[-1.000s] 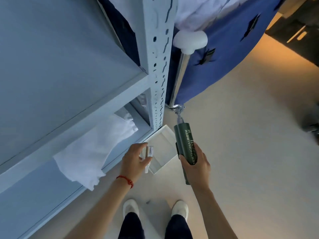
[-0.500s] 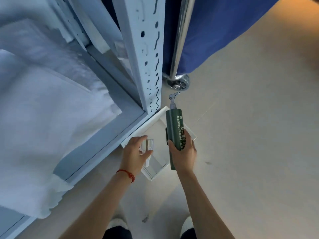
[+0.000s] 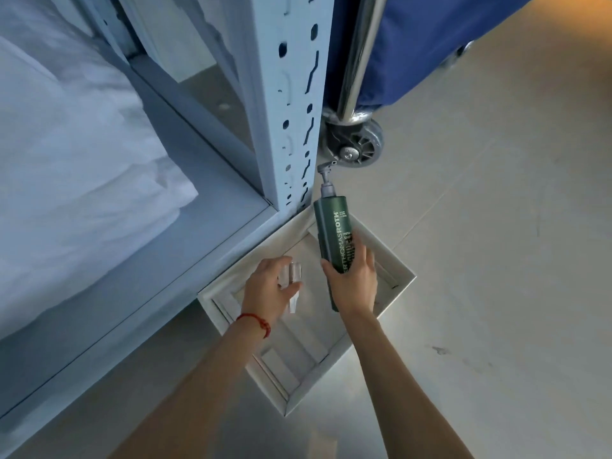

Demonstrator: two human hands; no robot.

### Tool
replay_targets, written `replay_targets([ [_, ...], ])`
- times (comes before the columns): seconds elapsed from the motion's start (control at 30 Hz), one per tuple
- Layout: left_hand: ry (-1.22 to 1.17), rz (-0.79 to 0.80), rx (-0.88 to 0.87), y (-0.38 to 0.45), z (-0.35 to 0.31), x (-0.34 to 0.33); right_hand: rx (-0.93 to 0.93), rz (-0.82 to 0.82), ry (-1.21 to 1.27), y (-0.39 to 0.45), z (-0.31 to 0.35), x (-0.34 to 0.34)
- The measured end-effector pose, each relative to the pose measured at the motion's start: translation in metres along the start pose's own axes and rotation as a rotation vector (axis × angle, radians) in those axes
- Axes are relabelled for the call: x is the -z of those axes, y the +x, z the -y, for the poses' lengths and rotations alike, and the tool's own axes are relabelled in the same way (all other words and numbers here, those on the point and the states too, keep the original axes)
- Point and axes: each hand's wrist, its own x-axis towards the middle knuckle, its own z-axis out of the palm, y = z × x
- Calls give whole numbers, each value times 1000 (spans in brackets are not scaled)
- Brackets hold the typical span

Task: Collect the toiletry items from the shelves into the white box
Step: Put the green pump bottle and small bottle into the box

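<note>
A white box (image 3: 402, 282) with moulded compartments lies on the floor beside the shelf post. Above its far half, my right hand (image 3: 354, 279) grips a dark green pump bottle (image 3: 332, 233) with white lettering, its grey pump pointing away from me. My left hand (image 3: 266, 288), a red string on its wrist, hovers over the box's left side and holds a small clear item (image 3: 294, 286) between thumb and fingers; its exact kind is hard to tell.
A pale metal shelf unit with a perforated upright post (image 3: 291, 104) stands at left, and white folded linen (image 3: 76, 154) lies on its low shelf. A cart's caster wheel (image 3: 359, 145), chrome pole and blue fabric bag (image 3: 430, 44) are just beyond the box. Bare floor (image 3: 496, 260) at right.
Both hands have come down closer over the white box with their items, and the view has dropped lower, so the box and cart wheel look larger.
</note>
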Motion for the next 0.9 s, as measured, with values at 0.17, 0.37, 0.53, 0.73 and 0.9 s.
replay_targets([
  [0.17,16,34,36,11,16,-20,-54,82,-38,8,-19,-13],
  [0.37,97,120,85,19,29,-35,-23,115,-198,13,-21,-14],
  [0.53,167,148,96,11,23,-25,53,121,-316,6,-13,-2],
  [0.73,326,191,-15,-29,-33,43,192,167,-348,-37,36,49],
  [0.9,399,134,-105,-62,-101,111,290,167,-407,-68,87,107],
])
